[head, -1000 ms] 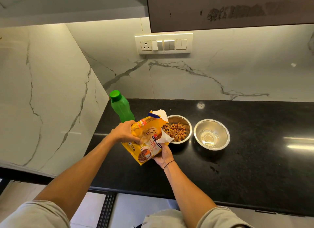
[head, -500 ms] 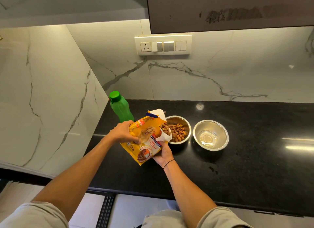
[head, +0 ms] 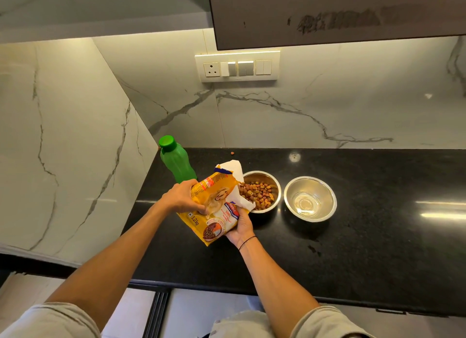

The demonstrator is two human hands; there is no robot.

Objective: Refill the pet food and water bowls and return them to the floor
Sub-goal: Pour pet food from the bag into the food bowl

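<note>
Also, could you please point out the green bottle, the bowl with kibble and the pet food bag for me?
green bottle point(head: 178, 164), head view, on the middle of its body.
bowl with kibble point(head: 273, 183), head view, on its far inner wall.
pet food bag point(head: 214, 199), head view, on the yellow front panel.

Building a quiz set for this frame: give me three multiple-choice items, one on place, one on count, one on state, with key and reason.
1. Where is the green bottle?
A. Back left of the counter, by the side wall
B. Between the bowls
C. On the floor

2. How many steel bowls are on the counter?
A. One
B. Two
C. Three

3. What is in the right bowl?
A. Kibble
B. Nothing
C. A little clear liquid

Key: 1 A, it stands behind the food bag. 2 B, the kibble bowl and its neighbour. 3 C, a shallow clear pool covers its base.
</note>
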